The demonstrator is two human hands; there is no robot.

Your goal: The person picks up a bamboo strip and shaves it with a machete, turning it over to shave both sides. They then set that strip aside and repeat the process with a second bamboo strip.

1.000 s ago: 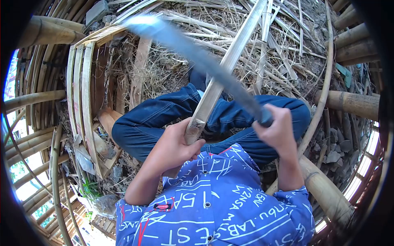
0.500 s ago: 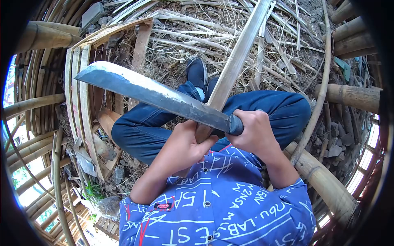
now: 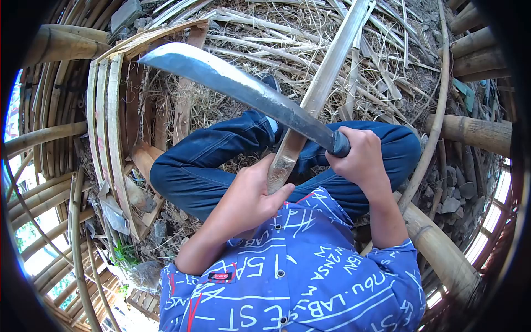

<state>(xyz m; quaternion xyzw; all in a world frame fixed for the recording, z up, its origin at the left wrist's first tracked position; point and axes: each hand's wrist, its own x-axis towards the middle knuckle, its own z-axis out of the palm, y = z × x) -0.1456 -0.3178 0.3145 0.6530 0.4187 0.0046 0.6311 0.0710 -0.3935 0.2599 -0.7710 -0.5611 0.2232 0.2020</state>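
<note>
A long bamboo strip (image 3: pixel 326 77) runs from my lap up toward the top of the view. My left hand (image 3: pixel 257 191) is wrapped round its near end, thumb on the right side. In my right hand (image 3: pixel 358 156) is the dark handle of a large machete (image 3: pixel 238 83). The broad blade points to the upper left and crosses over the strip, a little beyond my left hand. Whether the edge touches the strip cannot be made out.
Bent bamboo slats form a frame (image 3: pixel 113 138) at the left. Split strips and shavings (image 3: pixel 265 44) litter the ground ahead. Thick bamboo poles (image 3: pixel 442 249) lie at the right, near broken stones (image 3: pixel 451 202). My crossed legs (image 3: pixel 193 160) are beneath my hands.
The machete has moved up and to the right, away from my left hand, with my right hand. More of the strip's near end shows now.
</note>
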